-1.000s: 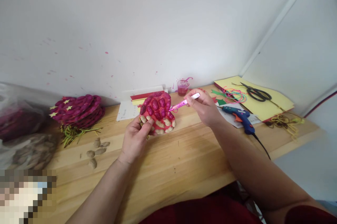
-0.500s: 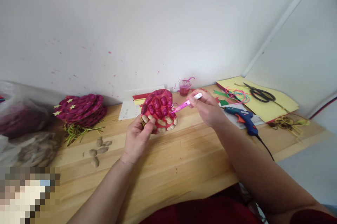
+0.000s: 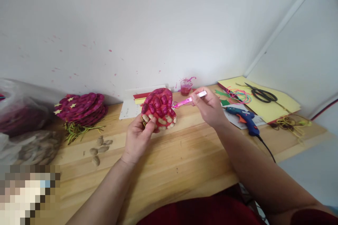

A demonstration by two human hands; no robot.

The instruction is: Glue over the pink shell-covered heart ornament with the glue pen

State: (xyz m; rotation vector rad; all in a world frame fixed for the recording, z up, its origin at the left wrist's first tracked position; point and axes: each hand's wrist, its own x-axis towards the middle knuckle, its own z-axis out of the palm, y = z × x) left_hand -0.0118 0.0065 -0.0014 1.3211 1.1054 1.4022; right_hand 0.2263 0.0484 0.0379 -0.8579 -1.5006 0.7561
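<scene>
painting peanuts [image 3: 156,102] pink, we judged
we gripped the peanut disc [image 3: 160,113] above the tabletop [image 3: 163,161] in our left hand [image 3: 138,135], brush [image 3: 187,100] pinched in our right hand [image 3: 208,108]; bare lower peanuts [image 3: 162,121] seemed to need the next strokes.

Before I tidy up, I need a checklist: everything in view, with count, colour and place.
peanut craft: one, magenta, red and tan, centre
brush: one, pink and white, beside craft
cup: one, pinkish, rear
stacked crafts: several, magenta, left
loose peanuts: five, tan, left
bags: two, clear, far left
paper strips: two, red and yellow, rear
papers: two-plus, white, centre and right
paper scraps: two-plus, green, right
sheets: count unclear, yellow, right
scissors: one pair, black, on sheets
strings: count unclear, multicoloured, right
glue gun: one, blue-orange, right
table: one, light brown, below
walls: two, white, rear and right
shirt: one, dark red, bottom
left hand: one, bare, holding craft
right hand: one, bare, holding brush
</scene>
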